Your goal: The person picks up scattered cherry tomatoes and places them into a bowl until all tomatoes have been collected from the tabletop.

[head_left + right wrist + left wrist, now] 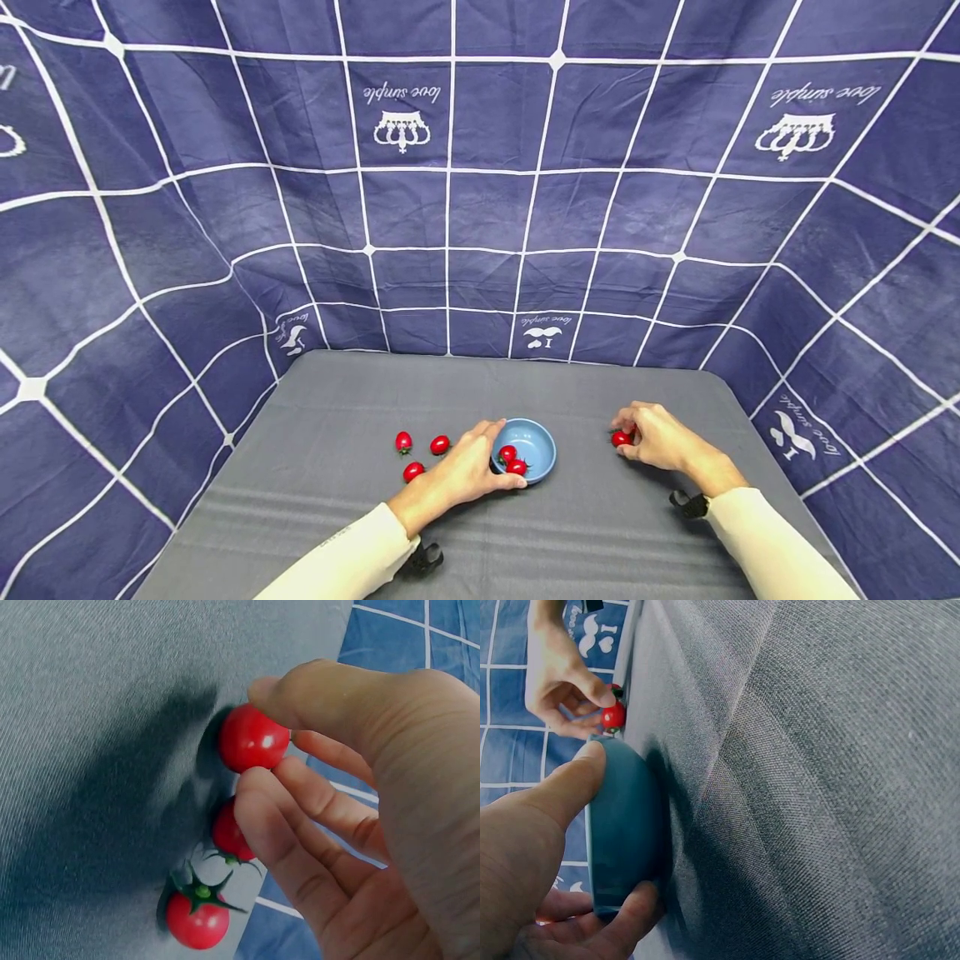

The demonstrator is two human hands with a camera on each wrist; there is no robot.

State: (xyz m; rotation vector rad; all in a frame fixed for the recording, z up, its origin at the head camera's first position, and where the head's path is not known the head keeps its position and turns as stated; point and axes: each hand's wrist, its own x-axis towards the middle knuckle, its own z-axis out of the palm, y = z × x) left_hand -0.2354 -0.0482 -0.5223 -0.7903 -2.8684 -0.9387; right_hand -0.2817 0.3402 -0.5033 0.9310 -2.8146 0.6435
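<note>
A small blue bowl (542, 454) stands on the grey cloth, with two cherry tomatoes (516, 467) inside. My left hand (471, 463) grips its left side; in the left wrist view the thumb lies at the rim and fingers reach round the wall (626, 817). Over to the right, my right hand (660, 437) pinches a red cherry tomato (253, 739) between thumb and fingers, low at the cloth. Two more tomatoes lie beside it in the right wrist view: one partly behind the fingers (232, 825), the other with a green stem (198, 919) upward.
Left of the bowl, three cherry tomatoes (403, 442) lie loose on the grey table cloth (337, 408), near my left forearm. A blue curtain with white grid lines (487, 208) rises behind the table and along both sides.
</note>
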